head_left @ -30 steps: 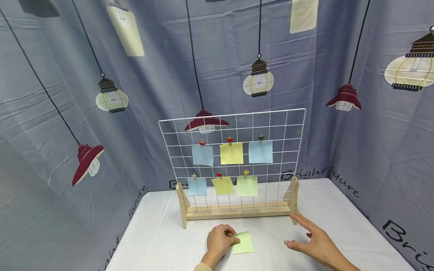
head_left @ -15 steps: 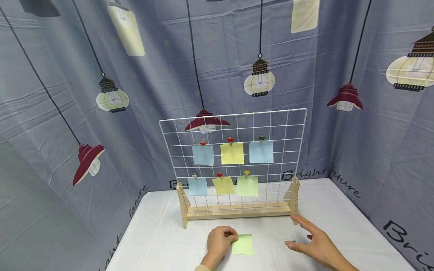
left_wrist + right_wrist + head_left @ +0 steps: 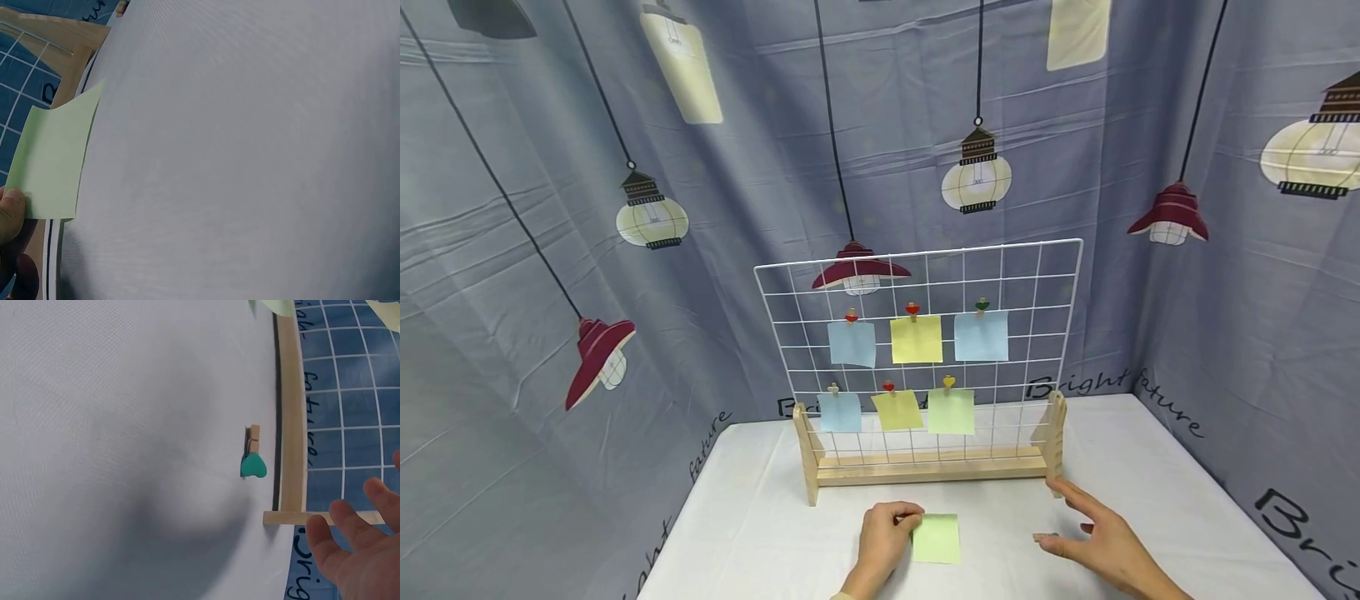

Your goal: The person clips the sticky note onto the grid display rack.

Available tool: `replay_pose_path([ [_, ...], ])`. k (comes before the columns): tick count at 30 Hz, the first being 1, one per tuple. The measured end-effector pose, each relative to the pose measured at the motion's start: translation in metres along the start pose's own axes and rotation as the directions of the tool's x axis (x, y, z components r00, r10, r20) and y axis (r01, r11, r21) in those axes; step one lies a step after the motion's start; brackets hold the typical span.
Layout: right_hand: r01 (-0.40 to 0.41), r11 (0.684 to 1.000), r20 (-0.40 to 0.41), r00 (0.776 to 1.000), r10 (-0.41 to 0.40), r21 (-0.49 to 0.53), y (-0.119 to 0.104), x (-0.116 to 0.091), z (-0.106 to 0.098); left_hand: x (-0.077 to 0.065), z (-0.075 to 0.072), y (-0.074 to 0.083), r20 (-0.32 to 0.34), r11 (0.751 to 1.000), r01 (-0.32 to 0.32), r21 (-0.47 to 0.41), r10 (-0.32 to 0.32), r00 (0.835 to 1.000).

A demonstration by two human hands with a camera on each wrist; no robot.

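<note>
My left hand [image 3: 882, 542] pinches the left edge of a light green sticky note [image 3: 936, 538] between thumb and fingers, in front of the rack. In the left wrist view the note [image 3: 56, 156] is gently curved, its far corner lifting. My right hand [image 3: 1101, 542] is spread, thumb apart from the fingers, and holds nothing. A small wooden clothespin with a green heart [image 3: 253, 464] lies on the white cloth near it; in the head view the thumb partly hides this clothespin.
A white wire grid [image 3: 1037, 333] stands in a wooden base [image 3: 932, 472] behind the hands. Heart clothespins hold blue, yellow and green notes on it in two rows, such as a yellow note [image 3: 916, 340]. A printed curtain [image 3: 715, 208] surrounds the white table [image 3: 737, 500].
The green note has turned from a slant to nearly square in my left hand, whose thumb has drawn back to its edge. My right hand has stayed almost still.
</note>
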State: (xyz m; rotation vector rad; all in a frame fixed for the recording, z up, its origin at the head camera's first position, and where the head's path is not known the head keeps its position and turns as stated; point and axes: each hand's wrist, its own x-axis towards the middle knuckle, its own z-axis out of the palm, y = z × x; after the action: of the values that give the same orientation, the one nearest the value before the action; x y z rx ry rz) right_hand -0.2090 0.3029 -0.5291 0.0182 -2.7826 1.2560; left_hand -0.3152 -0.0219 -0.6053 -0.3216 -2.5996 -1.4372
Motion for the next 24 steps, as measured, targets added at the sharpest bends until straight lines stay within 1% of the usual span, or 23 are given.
replay_pose_path([
  [4,-0.030,1.000,0.018,0.999,0.030,-0.005,0.003,0.003,0.002,-0.001,-0.004,0.004,-0.017,1.000,-0.015,-0.019,0.014,1.000],
  [9,-0.038,0.999,0.021,0.999,0.038,-0.002,0.008,0.004,0.004,-0.002,-0.010,0.010,-0.019,0.999,-0.009,-0.031,0.008,1.000],
  [13,-0.033,0.999,0.025,0.999,0.033,0.013,0.013,0.005,0.008,-0.004,-0.013,0.014,-0.011,0.999,0.002,-0.042,-0.002,1.000],
  [18,-0.057,0.998,0.044,0.997,0.056,0.026,0.017,0.007,0.011,-0.007,-0.016,0.019,-0.012,0.998,-0.004,-0.058,0.003,1.000],
  [24,-0.077,0.997,0.071,0.995,0.075,0.032,0.023,0.011,0.015,-0.010,-0.020,0.026,0.009,0.998,-0.004,-0.069,0.005,1.000],
])
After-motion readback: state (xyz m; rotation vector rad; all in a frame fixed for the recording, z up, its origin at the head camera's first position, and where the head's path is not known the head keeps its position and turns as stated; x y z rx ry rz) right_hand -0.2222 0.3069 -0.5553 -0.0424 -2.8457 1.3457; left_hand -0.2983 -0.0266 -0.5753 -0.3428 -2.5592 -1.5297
